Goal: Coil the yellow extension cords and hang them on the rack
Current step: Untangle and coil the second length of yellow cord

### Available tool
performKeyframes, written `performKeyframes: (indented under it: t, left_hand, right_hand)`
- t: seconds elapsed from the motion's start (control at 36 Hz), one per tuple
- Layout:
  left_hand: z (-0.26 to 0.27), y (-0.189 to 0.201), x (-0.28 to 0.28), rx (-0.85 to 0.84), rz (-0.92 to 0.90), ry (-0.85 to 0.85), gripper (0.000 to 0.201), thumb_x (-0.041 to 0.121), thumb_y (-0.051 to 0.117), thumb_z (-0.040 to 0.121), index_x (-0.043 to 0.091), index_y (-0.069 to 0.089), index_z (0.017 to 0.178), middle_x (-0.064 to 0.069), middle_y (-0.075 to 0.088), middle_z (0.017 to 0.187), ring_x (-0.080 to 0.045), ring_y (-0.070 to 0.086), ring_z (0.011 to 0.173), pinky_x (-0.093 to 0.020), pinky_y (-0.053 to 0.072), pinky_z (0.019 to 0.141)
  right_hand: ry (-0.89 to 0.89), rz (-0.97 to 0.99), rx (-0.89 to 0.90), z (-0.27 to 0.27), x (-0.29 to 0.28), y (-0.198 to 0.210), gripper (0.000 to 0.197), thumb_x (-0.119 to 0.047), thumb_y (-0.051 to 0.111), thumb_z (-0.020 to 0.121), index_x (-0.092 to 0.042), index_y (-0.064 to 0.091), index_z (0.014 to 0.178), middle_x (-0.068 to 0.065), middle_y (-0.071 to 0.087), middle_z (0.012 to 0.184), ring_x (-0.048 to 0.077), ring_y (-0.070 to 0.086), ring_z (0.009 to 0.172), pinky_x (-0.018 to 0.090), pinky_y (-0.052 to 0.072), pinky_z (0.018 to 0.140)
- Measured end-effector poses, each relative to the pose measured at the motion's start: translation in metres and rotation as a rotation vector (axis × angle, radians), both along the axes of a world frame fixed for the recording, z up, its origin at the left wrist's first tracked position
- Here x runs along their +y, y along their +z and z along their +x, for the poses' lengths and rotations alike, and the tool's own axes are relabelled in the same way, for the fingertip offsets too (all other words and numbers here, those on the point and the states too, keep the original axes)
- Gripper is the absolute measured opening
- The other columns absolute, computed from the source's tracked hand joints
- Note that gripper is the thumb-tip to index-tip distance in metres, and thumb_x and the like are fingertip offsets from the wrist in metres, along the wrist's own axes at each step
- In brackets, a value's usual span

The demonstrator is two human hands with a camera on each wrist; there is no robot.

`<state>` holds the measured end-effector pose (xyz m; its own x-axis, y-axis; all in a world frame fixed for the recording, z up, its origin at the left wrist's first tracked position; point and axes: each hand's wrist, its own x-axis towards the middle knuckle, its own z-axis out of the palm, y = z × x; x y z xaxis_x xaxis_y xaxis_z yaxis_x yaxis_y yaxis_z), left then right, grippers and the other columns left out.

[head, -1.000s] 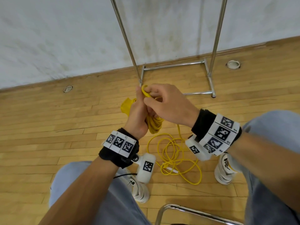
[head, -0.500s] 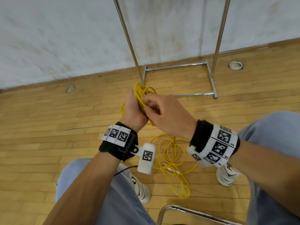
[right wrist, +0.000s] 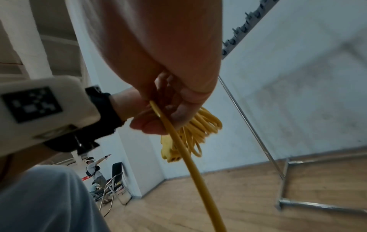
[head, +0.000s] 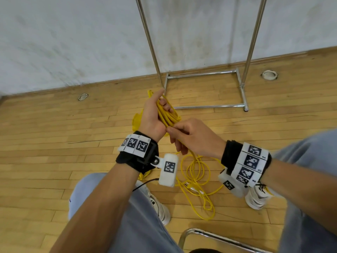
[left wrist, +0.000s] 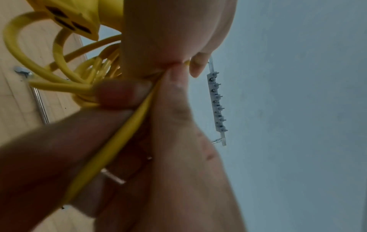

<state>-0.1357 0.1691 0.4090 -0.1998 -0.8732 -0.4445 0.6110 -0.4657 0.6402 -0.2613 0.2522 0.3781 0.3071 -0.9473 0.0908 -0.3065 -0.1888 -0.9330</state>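
Note:
My left hand (head: 155, 114) holds a bundle of yellow cord loops (head: 166, 115) across its palm, fingers curled over them. The cord's yellow socket end (left wrist: 73, 18) hangs beside the loops, seen too in the right wrist view as the socket end (right wrist: 170, 150). My right hand (head: 189, 137) sits just below the left and pinches the running strand (right wrist: 188, 158) of the same cord. From there the strand drops to a loose tangle of yellow cord (head: 197, 179) on the floor between my shoes. The metal rack (head: 204, 73) stands against the wall ahead; its hook bar (left wrist: 216, 102) shows overhead.
Wooden floor (head: 54, 143) runs to a white wall. A metal chair frame (head: 209, 236) is right under me. Round floor sockets (head: 83, 96) sit near the wall. In the right wrist view another person (right wrist: 95, 171) and a folding chair (right wrist: 117, 182) are far off.
My left hand has turned palm up and opened out along the loops. My right hand slid down from the top of the bundle to below the left hand, along the strand.

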Motion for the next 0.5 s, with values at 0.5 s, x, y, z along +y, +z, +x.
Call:
performKeyframes:
  t: [0.5]
  left_hand:
    - [0.064, 0.000, -0.014, 0.220, 0.001, -0.212, 0.031, 0.019, 0.054, 0.097, 0.024, 0.037, 0.072, 0.011, 0.031, 0.049, -0.006, 0.031, 0.041, -0.020, 0.021, 0.055]
  right_hand:
    - [-0.117, 0.440, 0.167, -0.059, -0.002, -0.113, 0.067, -0.081, 0.053, 0.078, -0.021, 0.036, 0.056, -0.005, 0.024, 0.051, 0.010, 0.019, 0.043, 0.028, 0.020, 0.051]
